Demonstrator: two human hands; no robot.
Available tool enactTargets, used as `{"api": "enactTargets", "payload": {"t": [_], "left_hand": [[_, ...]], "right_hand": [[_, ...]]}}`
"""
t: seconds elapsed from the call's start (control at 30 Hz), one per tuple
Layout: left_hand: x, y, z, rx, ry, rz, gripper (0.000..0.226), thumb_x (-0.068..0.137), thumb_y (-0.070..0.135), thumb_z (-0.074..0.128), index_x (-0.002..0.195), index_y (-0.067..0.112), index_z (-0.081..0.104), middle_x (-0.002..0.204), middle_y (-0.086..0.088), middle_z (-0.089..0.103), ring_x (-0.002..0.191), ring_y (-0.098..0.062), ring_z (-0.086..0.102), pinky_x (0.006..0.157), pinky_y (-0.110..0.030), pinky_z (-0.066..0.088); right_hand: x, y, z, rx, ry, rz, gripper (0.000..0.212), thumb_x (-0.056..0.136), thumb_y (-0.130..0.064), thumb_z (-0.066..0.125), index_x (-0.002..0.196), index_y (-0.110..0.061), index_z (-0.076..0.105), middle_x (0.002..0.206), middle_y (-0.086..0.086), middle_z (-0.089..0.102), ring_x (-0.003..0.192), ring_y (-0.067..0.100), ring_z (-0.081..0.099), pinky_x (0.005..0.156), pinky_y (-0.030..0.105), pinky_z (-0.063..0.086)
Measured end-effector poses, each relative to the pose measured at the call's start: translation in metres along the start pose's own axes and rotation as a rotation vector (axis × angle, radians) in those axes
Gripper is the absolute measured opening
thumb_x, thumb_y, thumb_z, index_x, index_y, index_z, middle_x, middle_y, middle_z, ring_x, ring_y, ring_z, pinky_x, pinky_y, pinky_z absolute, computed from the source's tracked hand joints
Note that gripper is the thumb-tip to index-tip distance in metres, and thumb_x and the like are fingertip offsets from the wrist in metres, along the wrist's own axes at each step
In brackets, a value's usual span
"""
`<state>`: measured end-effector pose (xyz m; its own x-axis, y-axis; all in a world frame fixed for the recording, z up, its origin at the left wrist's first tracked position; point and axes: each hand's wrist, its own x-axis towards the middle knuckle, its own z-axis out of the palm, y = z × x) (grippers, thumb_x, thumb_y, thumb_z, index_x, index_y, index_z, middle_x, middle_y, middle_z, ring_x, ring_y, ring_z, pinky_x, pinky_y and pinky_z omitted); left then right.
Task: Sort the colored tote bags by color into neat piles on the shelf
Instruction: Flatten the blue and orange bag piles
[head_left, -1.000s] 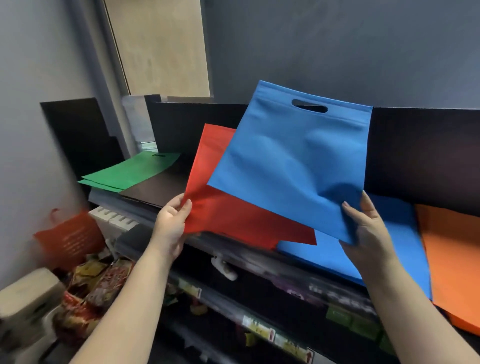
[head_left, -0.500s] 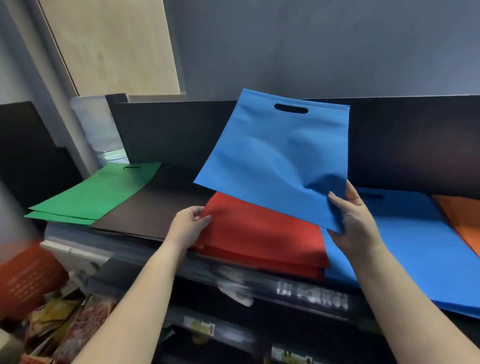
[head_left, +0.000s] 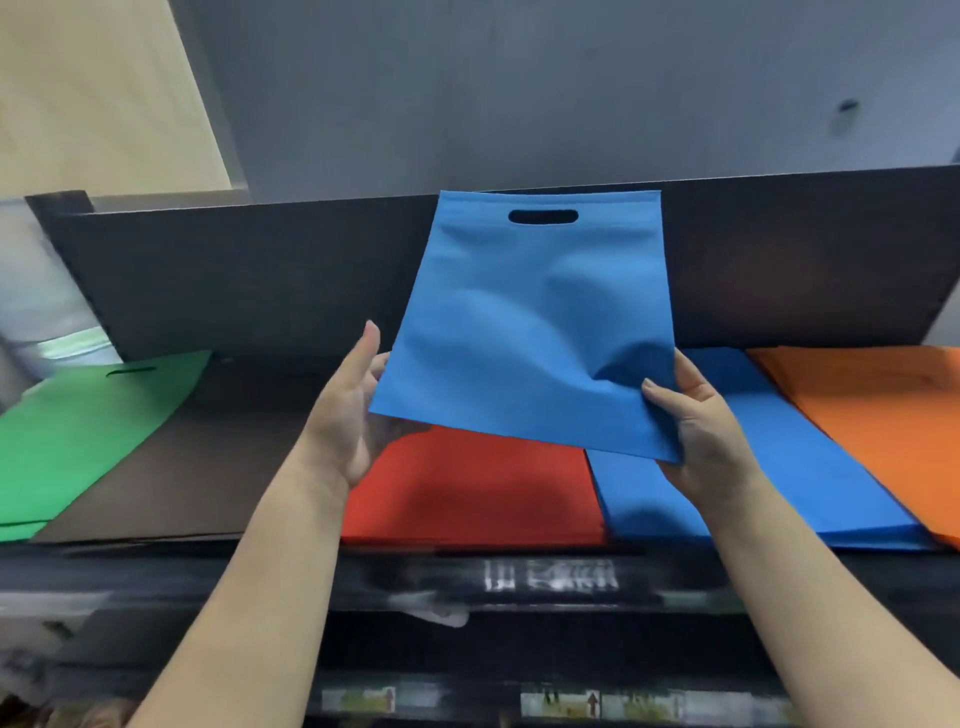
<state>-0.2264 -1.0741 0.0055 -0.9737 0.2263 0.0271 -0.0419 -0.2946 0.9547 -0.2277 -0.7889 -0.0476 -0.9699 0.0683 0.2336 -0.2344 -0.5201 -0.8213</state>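
Note:
I hold a blue tote bag (head_left: 530, 332) up over the shelf, its cut-out handle at the top. My right hand (head_left: 701, 436) pinches its lower right corner, thumb in front. My left hand (head_left: 343, 415) is at the bag's lower left edge, thumb straight up beside it and fingertips reaching behind the fabric. Below lie flat piles: green (head_left: 78, 431) at the left, dark brown (head_left: 208, 467), red (head_left: 467, 488), blue (head_left: 779, 467) and orange (head_left: 883, 410) at the right.
A black back panel (head_left: 260, 275) closes the shelf behind the piles. The shelf's dark front rail (head_left: 208, 571) carries blurred labels, and lower shelves with price tags (head_left: 561, 701) sit beneath. A grey wall rises above.
My left hand let go of the red bag, which now lies flat on the shelf, and rose to the blue bag's left edge. The blue bag swung upright, centred above the red and blue piles.

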Motion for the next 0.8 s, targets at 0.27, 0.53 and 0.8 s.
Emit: {"api": "enactTargets", "payload": {"t": [0.27,0.53,0.8], "left_hand": [[0.029,-0.058,0.063,0.587,0.178,0.205,0.025,0.087,0.002,0.064,0.106,0.016,0.06,0.087,0.001,0.071,0.071,-0.005,0.068,0.065,-0.018,0.053],[0.032,-0.103,0.112,1.028,0.182,0.204,0.013,0.08,0.014,0.074,0.092,0.011,0.073,0.06,-0.001,0.065,0.052,-0.007,0.053,0.054,-0.017,0.04],[0.024,-0.122,0.136,1.318,0.312,0.07,0.028,0.076,0.027,0.077,0.099,0.01,0.071,0.061,0.009,0.056,0.067,-0.017,0.055,0.06,-0.026,0.034]], "right_hand": [[-0.014,-0.053,-0.077,-0.537,0.321,-0.139,0.024,0.083,0.002,0.066,0.102,-0.013,0.067,0.086,0.002,0.075,0.07,0.009,0.071,0.06,0.021,0.055],[-0.025,-0.09,-0.142,-1.577,0.34,-0.144,0.034,0.077,-0.018,0.076,0.109,-0.01,0.068,0.08,0.005,0.063,0.082,0.026,0.056,0.066,0.029,0.034],[-0.025,-0.086,-0.167,-1.723,0.167,0.057,0.046,0.083,-0.028,0.071,0.124,-0.012,0.058,0.113,0.01,0.065,0.108,0.029,0.056,0.075,0.031,0.042]]}}
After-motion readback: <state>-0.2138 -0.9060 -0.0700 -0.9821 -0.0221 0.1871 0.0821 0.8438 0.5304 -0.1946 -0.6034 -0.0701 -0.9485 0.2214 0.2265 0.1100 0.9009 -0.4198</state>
